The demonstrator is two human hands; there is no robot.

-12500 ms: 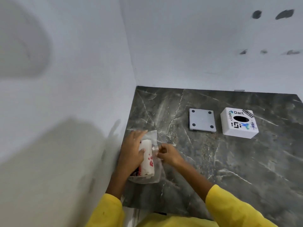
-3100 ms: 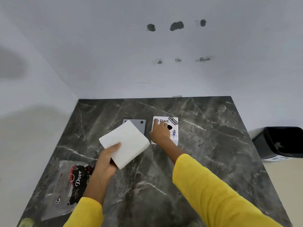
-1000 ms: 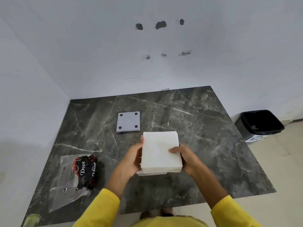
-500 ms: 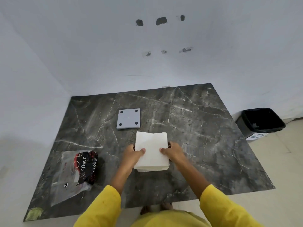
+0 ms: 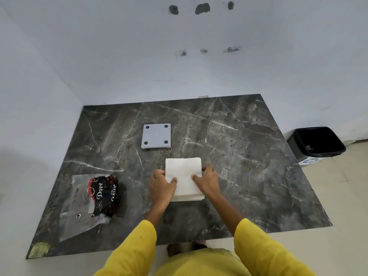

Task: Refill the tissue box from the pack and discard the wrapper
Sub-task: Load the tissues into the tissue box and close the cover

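A: Quick one — where's the tissue stack [image 5: 184,179]?

B: Mid-table [image 5: 249,166], near the front edge. Both hands are on it: left hand [image 5: 162,188] clamped on its left edge, right hand [image 5: 207,181] on its right edge, thumbs lying on top, other fingers wrapped down the sides. The tissue box itself I can't see — probably under the stack, hidden, so I can't tell how far in the tissues sit.

A: How does it handle?

B: My guess is light, soft, loose sheets. The near edge shows layers fanning a bit, so it compresses and shears easily. Not fragile, but the top sheets would slide or crumple if pushed from above only.

A: So hold where?

B: Opposite side edges, as now — squeeze evenly so the whole pile moves as one block. Pinching a corner would peel off a few sheets.

A: Other stuff?

B: The grey plate [image 5: 156,136] with four dark dots lies flat just behind the stack, apart from it — likely the box's base. The wrapper [image 5: 90,204], clear plastic with dark Dove print, lies crumpled at the left, well apart. Thin film, slippery, very light — best scrunched into a fist. The black bin [image 5: 316,143] stands on the floor off the right side.
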